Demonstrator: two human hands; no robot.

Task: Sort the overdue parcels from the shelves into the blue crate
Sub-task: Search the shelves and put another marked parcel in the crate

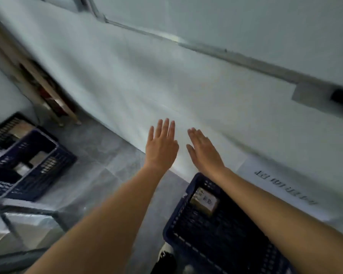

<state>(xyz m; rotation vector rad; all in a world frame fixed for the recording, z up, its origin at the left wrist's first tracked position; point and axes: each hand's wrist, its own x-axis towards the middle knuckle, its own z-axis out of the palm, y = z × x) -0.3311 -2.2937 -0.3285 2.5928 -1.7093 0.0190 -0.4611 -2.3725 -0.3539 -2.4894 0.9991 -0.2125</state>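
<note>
A blue crate [186,230] holding one labelled parcel [204,200] is seen nearest, on the floor [107,175]. Above it, the left hand [160,147] and right hand [204,151] are held flat, fingers released, nothing grasped. A second crate [48,169] containing parcels stands far left.

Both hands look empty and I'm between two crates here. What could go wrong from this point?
1. Two blue crates sit on the floor, one at the left and one under the right arm; a parcel might go into the wrong one.
2. The left hand and right hand are open and empty, facing a bare wall; no shelf parcel is in view, so the next pick is unclear.
3. The view is blurred, so labels like the one on the parcel may be misread.
</note>
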